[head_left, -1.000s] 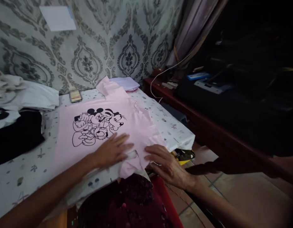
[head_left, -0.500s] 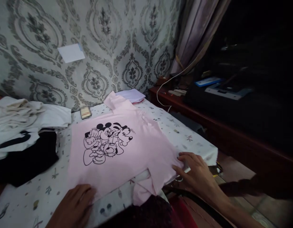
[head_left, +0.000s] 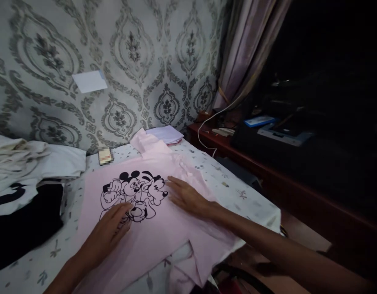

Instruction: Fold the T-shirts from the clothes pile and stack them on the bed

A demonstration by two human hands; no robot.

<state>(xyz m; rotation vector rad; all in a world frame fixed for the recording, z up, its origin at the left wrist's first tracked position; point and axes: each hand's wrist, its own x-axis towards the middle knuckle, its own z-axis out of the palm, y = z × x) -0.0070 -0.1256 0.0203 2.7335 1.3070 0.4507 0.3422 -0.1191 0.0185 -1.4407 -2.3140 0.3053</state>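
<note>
A pink shirt [head_left: 139, 253] with a black cartoon print lies spread over the white patterned cloth [head_left: 237, 196]. My left hand [head_left: 110, 226] rests on the lower left part of the print, fingers extended and holding nothing. On the shirt just right of the print is my right hand [head_left: 187, 198], its fingers stretched toward the printed figures, nothing in its grasp. One sleeve points to the back, and another part of the shirt is bunched at the near edge.
White clothes [head_left: 63, 161] and a black garment [head_left: 29, 224] lie at the left. Folded lilac cloth [head_left: 167, 134] and a small pixelated item [head_left: 105, 156] sit near the wall. A dark red desk [head_left: 252, 163] with a white cable stands at the right.
My right hand has moved left from the shirt's right edge to beside the print. My left hand has gone up from the near edge onto the print. The view has tilted up slightly.
</note>
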